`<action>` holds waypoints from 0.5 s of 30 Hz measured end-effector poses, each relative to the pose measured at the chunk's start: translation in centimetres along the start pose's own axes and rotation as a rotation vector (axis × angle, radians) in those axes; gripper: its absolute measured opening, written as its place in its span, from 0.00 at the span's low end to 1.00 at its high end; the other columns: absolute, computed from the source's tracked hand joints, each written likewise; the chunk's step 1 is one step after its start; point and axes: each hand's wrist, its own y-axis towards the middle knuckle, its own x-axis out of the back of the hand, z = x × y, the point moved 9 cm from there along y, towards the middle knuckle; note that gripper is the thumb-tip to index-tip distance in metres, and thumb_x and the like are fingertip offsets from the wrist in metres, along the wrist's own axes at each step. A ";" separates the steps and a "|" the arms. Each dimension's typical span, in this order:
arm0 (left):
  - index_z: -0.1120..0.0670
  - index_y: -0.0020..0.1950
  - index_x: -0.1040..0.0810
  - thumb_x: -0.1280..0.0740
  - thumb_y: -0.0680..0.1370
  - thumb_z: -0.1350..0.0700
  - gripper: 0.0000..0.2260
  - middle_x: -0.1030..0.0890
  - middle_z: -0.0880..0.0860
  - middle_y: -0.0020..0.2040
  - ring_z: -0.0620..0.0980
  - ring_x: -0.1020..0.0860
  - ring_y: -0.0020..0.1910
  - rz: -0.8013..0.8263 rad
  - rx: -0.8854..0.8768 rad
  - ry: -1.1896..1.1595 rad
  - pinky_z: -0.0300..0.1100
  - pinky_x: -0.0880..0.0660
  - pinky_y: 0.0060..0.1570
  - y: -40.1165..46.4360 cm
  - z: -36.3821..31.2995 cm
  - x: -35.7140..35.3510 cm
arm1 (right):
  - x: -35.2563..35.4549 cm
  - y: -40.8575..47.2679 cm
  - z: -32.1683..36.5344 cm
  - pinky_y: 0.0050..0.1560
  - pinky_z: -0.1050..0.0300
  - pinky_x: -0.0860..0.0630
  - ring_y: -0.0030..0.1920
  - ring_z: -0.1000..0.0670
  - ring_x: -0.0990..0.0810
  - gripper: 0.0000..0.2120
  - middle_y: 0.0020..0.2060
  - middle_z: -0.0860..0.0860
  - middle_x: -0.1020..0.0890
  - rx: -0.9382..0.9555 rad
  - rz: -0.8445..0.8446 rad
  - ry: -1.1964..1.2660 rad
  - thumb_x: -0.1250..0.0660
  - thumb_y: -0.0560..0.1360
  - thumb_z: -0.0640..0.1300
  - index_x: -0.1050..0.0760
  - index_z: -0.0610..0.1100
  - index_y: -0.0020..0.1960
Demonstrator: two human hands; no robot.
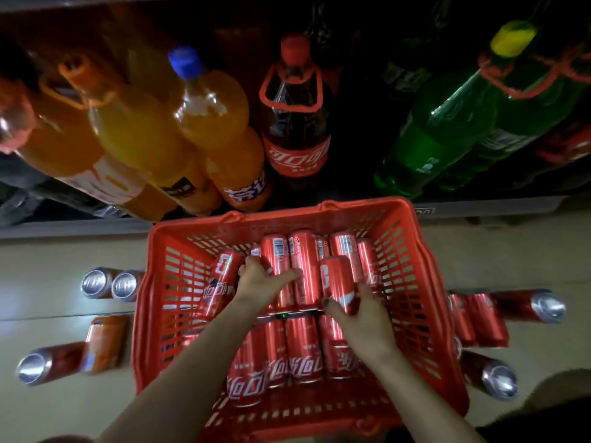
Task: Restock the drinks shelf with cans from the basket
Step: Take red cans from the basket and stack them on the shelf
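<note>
1. A pale floor runs in front of a dark bottom shelf stocked with big bottles: orange soda bottles toward its left end, a cola bottle near the middle, green bottles toward the right end.
2. A red plastic basket sits on the floor against the shelf's front edge, holding slim red cans lying in two rows.
3. The left hand reaches into the basket's far row, fingers curled over a can there; whether it truly grips it is unclear.
4. The right hand is wrapped round a lifted can, tilted above the far row near the basket's right wall.
5. Loose cans stand or lie on the floor: orange-and-silver ones beside the basket's left wall, red ones beside its right wall.
</note>
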 end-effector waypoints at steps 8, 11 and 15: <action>0.57 0.51 0.17 0.22 0.64 0.32 0.30 0.13 0.52 0.45 0.52 0.15 0.44 -0.002 -0.063 0.163 0.47 0.17 0.46 1.8 0.8 0.4 | -0.5 1.5 4.4 0.42 0.69 0.28 0.45 0.64 0.19 0.06 0.46 0.61 0.17 0.044 0.113 0.209 0.29 0.78 0.55 0.25 0.58 0.53; 0.55 0.44 0.16 0.22 0.72 0.41 0.17 0.14 0.50 0.39 0.50 0.17 0.39 0.022 -0.115 0.175 0.42 0.23 0.39 1.3 -0.1 0.4 | -1.8 2.3 4.8 0.42 0.70 0.28 0.48 0.61 0.18 0.08 0.47 0.61 0.16 0.037 0.174 0.299 0.30 0.78 0.56 0.22 0.56 0.55; 0.54 0.46 0.14 0.25 0.72 0.41 0.16 0.12 0.49 0.43 0.51 0.14 0.45 0.060 -0.090 0.080 0.46 0.17 0.51 1.4 0.3 -0.2 | -3.5 2.5 5.1 0.46 0.64 0.27 0.54 0.60 0.21 0.20 0.56 0.63 0.21 0.024 0.244 0.383 0.30 0.77 0.60 0.27 0.60 0.67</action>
